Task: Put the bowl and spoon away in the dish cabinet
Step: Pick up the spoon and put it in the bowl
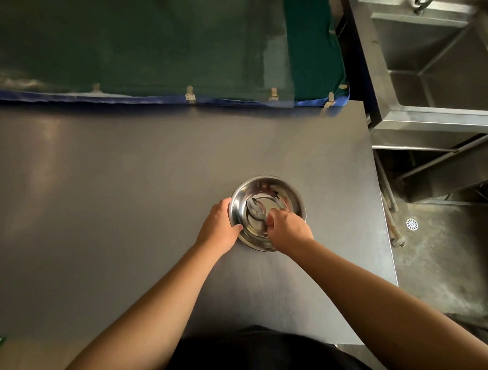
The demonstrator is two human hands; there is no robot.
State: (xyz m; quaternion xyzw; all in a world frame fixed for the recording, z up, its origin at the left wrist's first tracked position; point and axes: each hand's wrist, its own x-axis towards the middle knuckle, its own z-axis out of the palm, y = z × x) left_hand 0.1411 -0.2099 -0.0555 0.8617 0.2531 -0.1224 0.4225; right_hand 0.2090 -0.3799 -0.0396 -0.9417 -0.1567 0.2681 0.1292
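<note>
Bowl [276,194]: round, shiny steel; upright on the dark counter [126,189], toward its right edge, nearer the front than the back.
Spoon [256,209]: metal; inside the bowl, scoop end on the bowl's floor, pointing away from the body; handle end hidden under the right hand.
Left hand [218,228]: on the bowl's left rim; thumb over the rim's near-left part, fingers curled round the outer wall; grasping the bowl.
Right hand [290,229]: reaching over the bowl's near-right rim into the bowl; fingers bunched and clenched at the spoon's handle; actual contact with the handle not fully visible.
Forearms: bare, both coming in from the bottom edge and meeting at the bowl.
Counter: dull grey, otherwise bare around the bowl.
Green cloth [149,44]: hanging along the counter's back edge, with a blue border and small metal clips.
Steel sink [438,67]: beyond the counter's right edge, at the back.
Floor drain [412,223]: round grate on the concrete floor, right of the counter.
</note>
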